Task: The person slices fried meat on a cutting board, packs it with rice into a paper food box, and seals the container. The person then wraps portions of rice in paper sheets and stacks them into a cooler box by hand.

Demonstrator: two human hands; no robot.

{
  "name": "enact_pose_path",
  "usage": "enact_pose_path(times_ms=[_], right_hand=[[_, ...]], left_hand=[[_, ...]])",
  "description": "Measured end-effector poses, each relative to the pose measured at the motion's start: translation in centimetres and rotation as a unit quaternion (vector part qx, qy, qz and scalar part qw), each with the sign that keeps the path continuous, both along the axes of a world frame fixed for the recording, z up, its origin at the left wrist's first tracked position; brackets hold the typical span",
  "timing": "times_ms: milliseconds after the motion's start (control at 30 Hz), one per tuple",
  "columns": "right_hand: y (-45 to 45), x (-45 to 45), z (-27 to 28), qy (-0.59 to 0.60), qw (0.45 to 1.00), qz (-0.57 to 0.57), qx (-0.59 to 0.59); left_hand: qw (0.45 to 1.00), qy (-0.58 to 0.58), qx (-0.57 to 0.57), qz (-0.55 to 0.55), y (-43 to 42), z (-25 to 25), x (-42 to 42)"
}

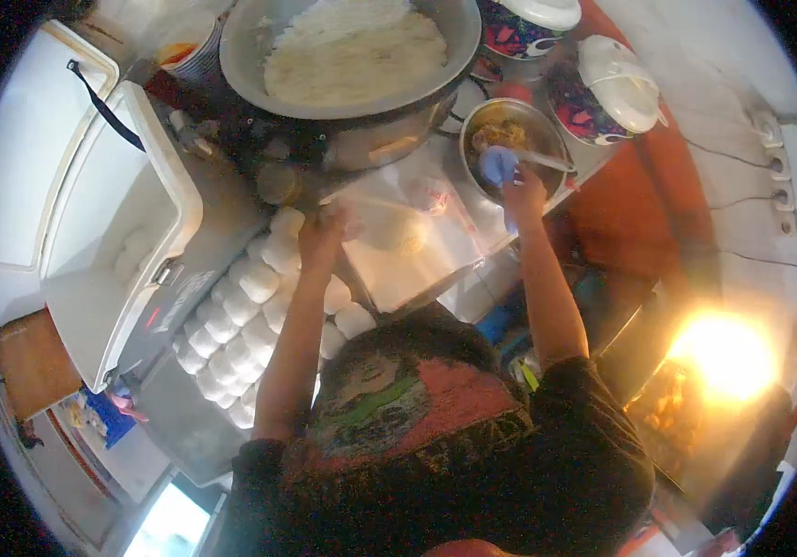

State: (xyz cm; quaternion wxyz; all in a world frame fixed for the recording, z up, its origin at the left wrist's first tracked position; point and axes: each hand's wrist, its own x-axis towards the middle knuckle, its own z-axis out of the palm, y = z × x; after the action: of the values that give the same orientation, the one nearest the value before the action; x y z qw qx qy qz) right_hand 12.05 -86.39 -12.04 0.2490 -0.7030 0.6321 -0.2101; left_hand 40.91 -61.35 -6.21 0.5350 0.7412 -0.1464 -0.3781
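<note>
My right hand (524,193) is closed around a blue spoon (498,165), held over a metal bowl (469,130) of yellowish-brown cooked food. A pale handle (547,161) leans across the bowl's rim beside my fingers. My left hand (324,234) is at the left edge of a stack of wrapping paper (408,278). Its fingers are blurred, and whether they grip anything is unclear. On the paper lies a small pale-yellow mound (403,234), apparently rice. A small clear plastic packet with red marks (428,195) rests behind it.
White wrapped packets (240,325) are piled left of my left forearm. A large metal pot (240,79) of white rice stands ahead. Two patterned lidded containers (593,102) are at the back right. An open white cooler (175,195) stands left; a bright lamp (723,353) glows right.
</note>
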Motion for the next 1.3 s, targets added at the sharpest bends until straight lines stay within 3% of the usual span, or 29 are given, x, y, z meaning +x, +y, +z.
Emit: enact_pose_path(times_ms=[100,167,233,300,333,367,400,467,533,567,600,667,700,733,800,833,867,900,933,1000,1133,1200,1233,1300], right_hand=[[1.5,0.9,0.8,0.04,0.995,-0.001,-0.089],[3.5,3.3,2.6,-0.053,0.991,-0.021,-0.123],[6.2,6.1,2.6,-0.242,0.967,0.077,0.028],[8.1,7.5,1.0,-0.121,0.949,0.276,-0.089],[9.1,8.1,0.1,-0.123,0.949,0.278,-0.089],[10.1,8.8,-0.6,0.017,0.958,0.276,-0.077],[10.5,9.5,-1.2,0.155,0.948,0.272,-0.066],[9.3,10.1,-0.7,0.165,0.939,0.301,-0.009],[8.0,10.1,-1.8,0.17,0.925,0.332,-0.076],[7.5,10.2,-0.5,0.174,0.917,0.351,-0.074],[6.7,9.7,-1.4,0.17,0.915,0.357,-0.075],[5.5,9.9,-1.9,0.03,0.907,0.411,-0.091],[5.6,9.9,-0.6,0.044,0.932,0.36,0.012],[5.7,10.4,-0.8,0.043,0.93,0.366,0.01],[6.0,10.9,-1.5,-0.015,0.933,0.352,-0.073],[7.0,11.2,0.1,-0.014,0.931,0.358,-0.071],[8.8,12.2,3.5,-0.153,0.938,0.291,0.108],[10.4,13.4,5.6,-0.284,0.894,0.207,0.279],[11.7,14.5,6.0,-0.284,0.893,0.21,0.278],[14.0,16.7,6.5,-0.322,0.866,0.179,0.338],[16.8,22.2,0.5,-0.4,0.847,0.154,0.314],[17.7,24.9,-2.9,-0.359,0.898,0.157,0.201],[18.0,25.8,-3.2,-0.361,0.898,0.153,0.201],[18.3,26.7,-3.6,-0.245,0.949,0.19,0.058]], left_hand=[[0.997,-0.064,0.012,-0.033,-0.2,0.5,0.0],[0.991,-0.116,0.043,-0.055,-0.3,0.6,0.0],[0.978,-0.196,0.034,-0.063,-0.3,0.7,0.0],[0.976,-0.209,0.022,-0.06,0.2,-2.9,1.3],[0.973,-0.223,0.009,-0.055,0.4,-4.8,1.7],[0.973,-0.226,0.01,-0.052,0.4,-5.7,2.0],[0.99,-0.135,-0.014,-0.047,0.5,-6.6,2.4],[0.998,-0.048,-0.033,-0.029,1.0,-4.7,2.4],[0.997,0.02,-0.067,0.008,1.4,-2.1,1.7],[0.992,-0.123,0.007,0.002,1.9,-2.8,2.4],[0.992,-0.127,0.01,0.008,2.8,-3.5,2.9],[0.989,-0.134,0.058,-0.022,2.5,1.1,2.8],[0.963,-0.256,0.084,0.003,2.7,-0.5,3.0],[0.963,-0.256,0.084,0.009,2.4,-0.4,3.7],[0.875,-0.478,0.068,-0.043,1.5,-0.1,5.2],[0.876,-0.475,0.073,-0.038,1.0,0.5,5.8],[0.83,-0.535,0.137,-0.077,0.2,1.4,6.5],[0.774,-0.59,0.198,-0.115,-0.7,1.9,7.4],[0.774,-0.591,0.199,-0.112,-1.3,0.8,8.5],[0.712,-0.652,0.237,-0.104,-1.7,-3.3,10.5],[0.726,-0.652,0.163,-0.146,-1.9,-5.6,11.7],[0.756,-0.613,0.169,-0.154,-1.5,-4.8,11.0],[0.755,-0.614,0.168,-0.159,-1.5,-4.4,11.1],[0.852,-0.475,0.132,-0.178,-1.6,-3.2,11.7]])
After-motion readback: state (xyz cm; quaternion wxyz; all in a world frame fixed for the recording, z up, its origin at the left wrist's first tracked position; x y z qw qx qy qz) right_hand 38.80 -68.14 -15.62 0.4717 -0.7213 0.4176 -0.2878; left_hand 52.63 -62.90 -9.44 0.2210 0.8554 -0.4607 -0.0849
